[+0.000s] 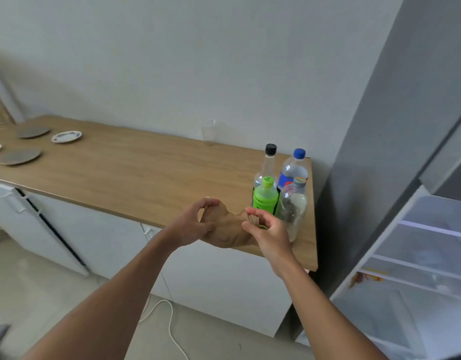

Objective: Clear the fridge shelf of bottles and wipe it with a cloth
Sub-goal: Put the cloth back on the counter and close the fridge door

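- Holding a tan cloth (224, 231) between both hands, a person stands at a wooden counter (125, 172); plates (33, 131) lie at its far left end, about ten o'clock from the hands.
- Left hand (195, 224): fingers curled and pinched on the cloth's left edge.
- Cloth: bunched and creased, sagging between the hands over the counter's front edge. It looks soft, light and limp, so it would likely handle best wadded into the palm or folded flat, not held by a corner.
- Right hand (269, 229): thumb and fingertips nipping the cloth's right edge.
- Bottles (281, 188): four stand close together on the counter, at one o'clock from the hands, just beyond the right hand. A clear cup (209, 132) stands by the wall at twelve o'clock.
- Fridge (418, 255): open at three to four o'clock, its shelves bare of bottles; an orange smear (364, 278) marks one shelf's front edge, which will probably need firm rubbing.
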Demonstrator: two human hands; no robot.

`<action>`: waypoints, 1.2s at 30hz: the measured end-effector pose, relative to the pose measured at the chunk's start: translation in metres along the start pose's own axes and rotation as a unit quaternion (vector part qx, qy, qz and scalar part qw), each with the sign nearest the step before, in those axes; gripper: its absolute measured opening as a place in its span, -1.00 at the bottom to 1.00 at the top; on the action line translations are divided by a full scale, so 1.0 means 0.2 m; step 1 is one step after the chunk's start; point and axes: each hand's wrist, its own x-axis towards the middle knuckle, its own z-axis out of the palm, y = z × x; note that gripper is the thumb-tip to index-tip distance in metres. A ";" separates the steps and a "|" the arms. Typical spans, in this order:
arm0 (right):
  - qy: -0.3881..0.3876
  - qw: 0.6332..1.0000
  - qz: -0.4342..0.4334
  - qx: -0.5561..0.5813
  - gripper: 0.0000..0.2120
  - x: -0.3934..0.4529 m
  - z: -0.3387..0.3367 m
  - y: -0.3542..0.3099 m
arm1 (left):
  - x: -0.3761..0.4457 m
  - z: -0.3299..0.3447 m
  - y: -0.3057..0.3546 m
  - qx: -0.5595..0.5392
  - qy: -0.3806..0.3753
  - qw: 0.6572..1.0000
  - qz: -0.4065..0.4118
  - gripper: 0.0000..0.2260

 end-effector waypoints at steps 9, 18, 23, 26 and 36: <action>0.004 0.999 -0.003 -0.043 -0.64 0.53 0.42 0.19 | 0.50 -0.29 -0.36 0.028 0.011 0.999 -0.022 -0.43; 0.001 0.992 0.093 -0.090 -0.62 0.85 0.61 0.49 | 0.82 -0.33 -0.73 0.044 -0.013 0.997 -0.059 -0.43; -0.011 0.961 0.039 -0.273 -0.57 0.87 0.65 0.54 | 0.79 -0.31 -0.86 0.123 -0.020 0.986 -0.114 -0.39; -0.008 0.920 0.033 -0.391 -0.58 0.86 0.68 0.51 | 0.79 -0.33 -0.84 0.206 -0.044 0.971 -0.111 -0.36; -0.039 0.938 0.020 -0.344 -0.45 0.66 0.57 0.46 | 0.54 -0.22 -0.77 0.227 0.001 0.965 -0.132 -0.22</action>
